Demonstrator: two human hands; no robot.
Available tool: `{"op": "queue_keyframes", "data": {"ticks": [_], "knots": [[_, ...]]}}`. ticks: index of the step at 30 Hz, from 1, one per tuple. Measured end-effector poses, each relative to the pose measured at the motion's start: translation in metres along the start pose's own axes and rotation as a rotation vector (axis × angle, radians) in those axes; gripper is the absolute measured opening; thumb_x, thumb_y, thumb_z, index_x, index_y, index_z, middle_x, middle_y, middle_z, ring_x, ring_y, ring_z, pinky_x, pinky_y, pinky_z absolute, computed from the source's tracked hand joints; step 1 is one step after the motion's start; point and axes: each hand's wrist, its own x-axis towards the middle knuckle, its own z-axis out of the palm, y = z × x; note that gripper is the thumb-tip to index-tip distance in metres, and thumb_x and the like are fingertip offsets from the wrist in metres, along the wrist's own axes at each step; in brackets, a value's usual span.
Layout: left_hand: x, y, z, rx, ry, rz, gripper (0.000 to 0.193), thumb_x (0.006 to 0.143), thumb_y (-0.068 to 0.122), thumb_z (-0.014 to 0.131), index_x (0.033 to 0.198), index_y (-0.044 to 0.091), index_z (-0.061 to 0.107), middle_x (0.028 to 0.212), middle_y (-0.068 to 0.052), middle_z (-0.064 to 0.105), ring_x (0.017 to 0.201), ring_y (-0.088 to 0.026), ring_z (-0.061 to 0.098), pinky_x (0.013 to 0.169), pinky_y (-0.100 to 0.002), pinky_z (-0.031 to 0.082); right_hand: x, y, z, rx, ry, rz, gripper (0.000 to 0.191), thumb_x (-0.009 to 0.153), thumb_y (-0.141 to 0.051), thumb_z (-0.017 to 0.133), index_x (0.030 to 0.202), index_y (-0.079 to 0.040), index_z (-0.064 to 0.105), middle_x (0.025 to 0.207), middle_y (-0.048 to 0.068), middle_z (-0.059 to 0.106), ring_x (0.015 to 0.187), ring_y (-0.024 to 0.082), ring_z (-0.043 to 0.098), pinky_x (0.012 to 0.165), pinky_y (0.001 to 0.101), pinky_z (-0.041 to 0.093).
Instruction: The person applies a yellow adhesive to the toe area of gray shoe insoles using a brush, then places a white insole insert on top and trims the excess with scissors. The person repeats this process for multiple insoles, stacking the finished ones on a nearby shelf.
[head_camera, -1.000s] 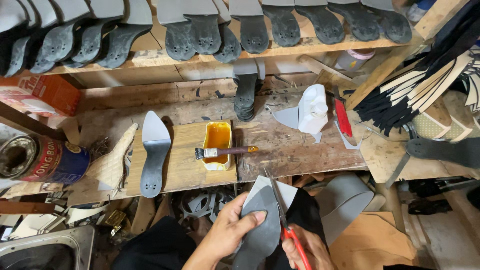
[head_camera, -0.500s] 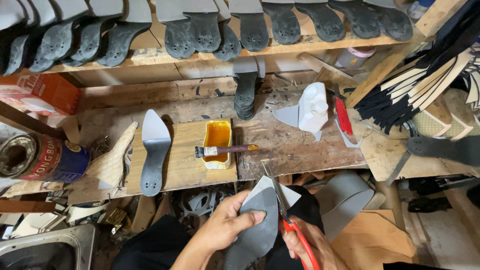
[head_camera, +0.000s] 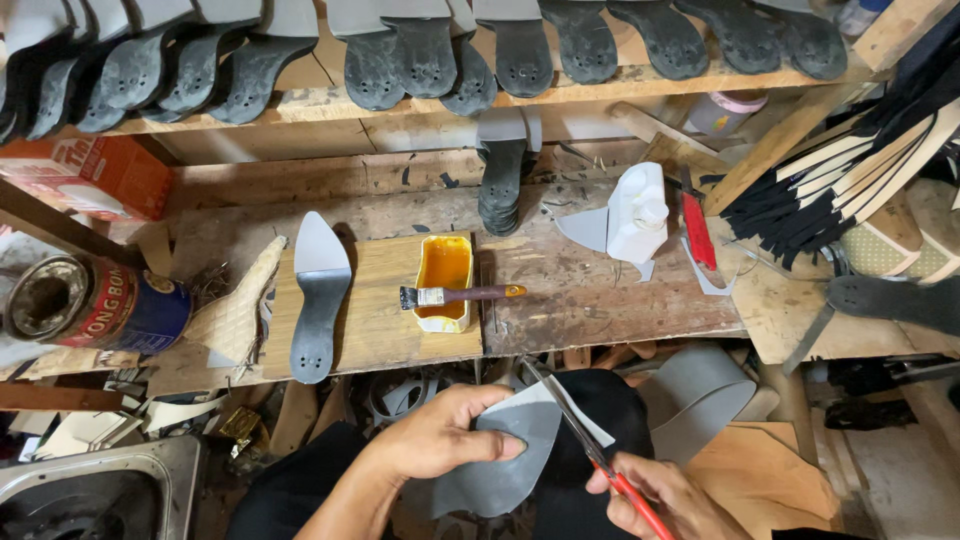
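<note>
A worn wooden workbench (head_camera: 600, 290) is stretching across the view, with a shelf of dark shoe soles (head_camera: 520, 45) above it. On the bench a wooden board (head_camera: 385, 310) is carrying a grey insole (head_camera: 318, 295) and a yellow glue tray (head_camera: 444, 280) with a brush (head_camera: 460, 295) lying across it. Below, the left hand (head_camera: 445, 435) is pinching a grey insole sheet (head_camera: 505, 450), thumb on top. The right hand (head_camera: 665, 500) is gripping red-handled scissors (head_camera: 590, 450), blades touching the sheet's edge.
</note>
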Motion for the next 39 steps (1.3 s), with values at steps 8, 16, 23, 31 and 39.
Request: {"op": "queue_keyframes", "data": {"ticks": [8, 16, 23, 31, 39], "knots": [[0.000, 0.004, -0.014, -0.007, -0.090, -0.056, 0.021, 0.085, 0.005, 0.079, 0.105, 0.002, 0.071, 0.088, 0.002, 0.070, 0.083, -0.004, 0.061, 0.076, -0.022, 0.051, -0.018, -0.022, -0.016, 0.213, -0.170, 0.075, 0.030, 0.092, -0.021, 0.069, 0.108, 0.003, 0.064, 0.065, -0.002, 0.052, 0.058, 0.007, 0.050, 0.056, 0.0253, 0.039], [-0.002, 0.019, -0.020, 0.020, -0.063, -0.052, 0.033, 0.079, -0.001, 0.082, 0.109, 0.001, 0.071, 0.094, 0.000, 0.073, 0.087, -0.006, 0.066, 0.081, -0.022, 0.053, -0.023, -0.033, -0.028, 0.198, -0.266, 0.147, 0.024, 0.094, -0.016, 0.067, 0.105, 0.005, 0.064, 0.063, -0.003, 0.046, 0.056, 0.006, 0.046, 0.055, 0.0250, 0.033], [0.001, 0.042, -0.035, 0.175, 0.142, -0.019, 0.050, 0.077, 0.000, 0.084, 0.124, 0.006, 0.066, 0.089, -0.004, 0.063, 0.082, -0.014, 0.064, 0.074, -0.027, 0.053, 0.005, -0.031, -0.014, 0.672, -0.304, 0.126, 0.018, 0.093, -0.012, 0.062, 0.096, 0.005, 0.061, 0.062, -0.002, 0.044, 0.055, 0.008, 0.044, 0.048, 0.0254, 0.030], [-0.025, -0.006, 0.003, 0.628, 0.886, 0.707, 0.015, 0.092, 0.014, 0.074, 0.100, 0.004, 0.066, 0.097, -0.008, 0.071, 0.094, -0.017, 0.067, 0.088, -0.035, 0.055, 0.047, -0.011, 0.012, 0.482, 0.042, 0.178, 0.032, 0.086, -0.035, 0.071, 0.090, -0.004, 0.069, 0.053, 0.003, 0.054, 0.040, 0.013, 0.051, 0.039, 0.0294, 0.039], [-0.005, -0.065, 0.036, -0.767, 0.747, 0.289, 0.034, 0.083, 0.022, 0.061, 0.115, 0.011, 0.067, 0.104, -0.004, 0.075, 0.095, -0.016, 0.074, 0.087, -0.040, 0.059, 0.036, 0.008, 0.017, 0.270, -0.023, 0.003, 0.044, 0.088, -0.046, 0.074, 0.095, -0.003, 0.074, 0.057, -0.003, 0.050, 0.045, 0.008, 0.045, 0.041, 0.0267, 0.034]]}}
